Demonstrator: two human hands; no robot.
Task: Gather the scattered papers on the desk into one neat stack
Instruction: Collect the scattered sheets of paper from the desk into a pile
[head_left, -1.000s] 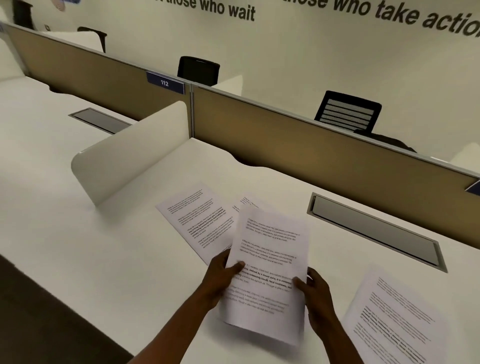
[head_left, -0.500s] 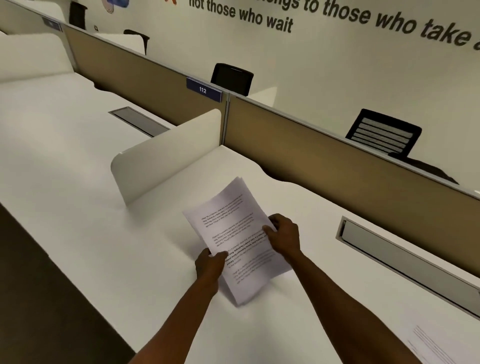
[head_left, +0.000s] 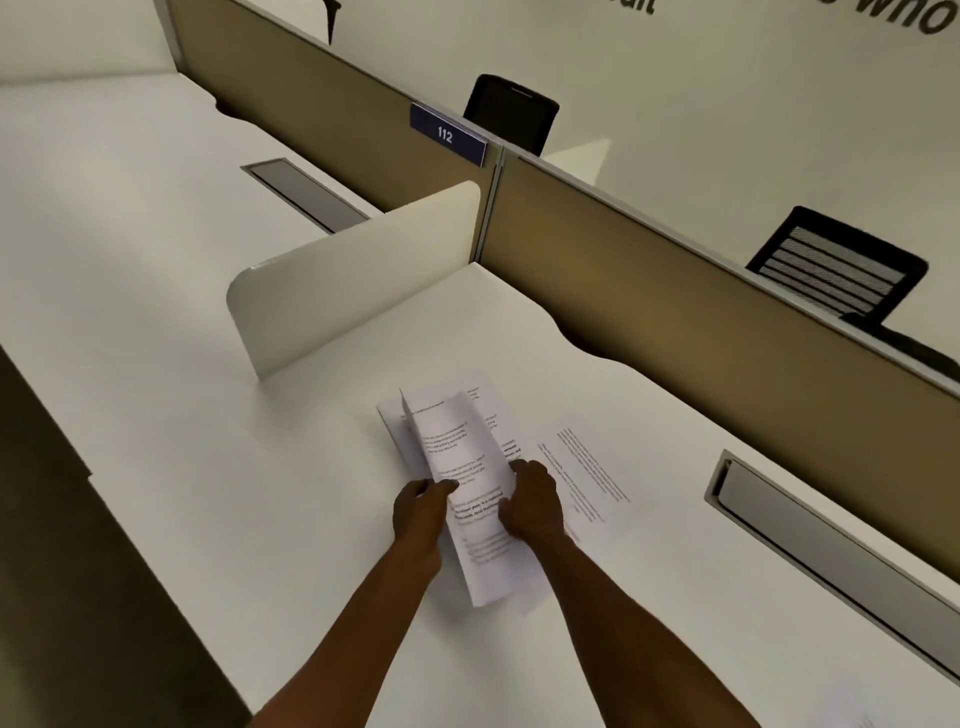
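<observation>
A bundle of printed white papers (head_left: 462, 467) is held in the middle of the white desk (head_left: 208, 467), curled inward into a narrow trough. My left hand (head_left: 418, 512) grips its left edge and my right hand (head_left: 535, 506) grips its right edge, both at mid-length. Under and behind the bundle a flat sheet (head_left: 488, 405) shows at the top. Another printed sheet (head_left: 587, 473) lies flat on the desk just right of my right hand. A faint corner of paper (head_left: 862, 719) shows at the bottom right edge.
A low white divider (head_left: 353, 275) stands left of the papers. A tan partition (head_left: 675, 322) with a blue "112" sign (head_left: 447, 135) runs along the back. Grey cable trays (head_left: 831, 551) (head_left: 306, 192) are set into the desk. Black chairs (head_left: 836, 265) stand beyond.
My hands have drawn closer together, bending the bundle from flat into a curl. The view has tilted down and shifted, bringing a flat sheet on the right into sight.
</observation>
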